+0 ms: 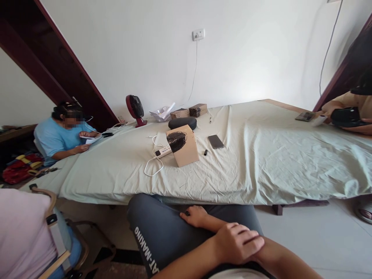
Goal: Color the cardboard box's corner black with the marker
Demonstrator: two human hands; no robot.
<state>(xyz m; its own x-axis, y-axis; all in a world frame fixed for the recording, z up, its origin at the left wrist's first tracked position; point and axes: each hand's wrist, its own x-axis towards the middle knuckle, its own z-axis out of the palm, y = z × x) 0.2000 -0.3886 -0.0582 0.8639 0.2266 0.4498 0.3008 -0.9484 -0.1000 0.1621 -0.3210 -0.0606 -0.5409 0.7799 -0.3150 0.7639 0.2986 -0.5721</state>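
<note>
**Both hands idle on the lap, crossed**

Left hand [240, 242] at 6 o'clock: fingers loosely curled, palm down over the right forearm, holding nothing. Right hand [196, 216] just beyond it, toward 11 o'clock of the left: fingers relaxed and flat on the grey trouser leg [162, 228], holding nothing.

Beyond the knees: tabletop [261, 170] under a pale green sheet. Nearest items, at 12 o'clock: cardboard box [183, 149] with a dark mesh patch, white power strip [163, 151] touching its left side, dark phone [216, 141] near its right.

Farther: black oblong case [182, 123], red desk fan [135, 109].

At 10 o'clock, a seated person in a blue shirt [55, 137]. At 2 o'clock, another person's hands on a black object [345, 117].
</note>
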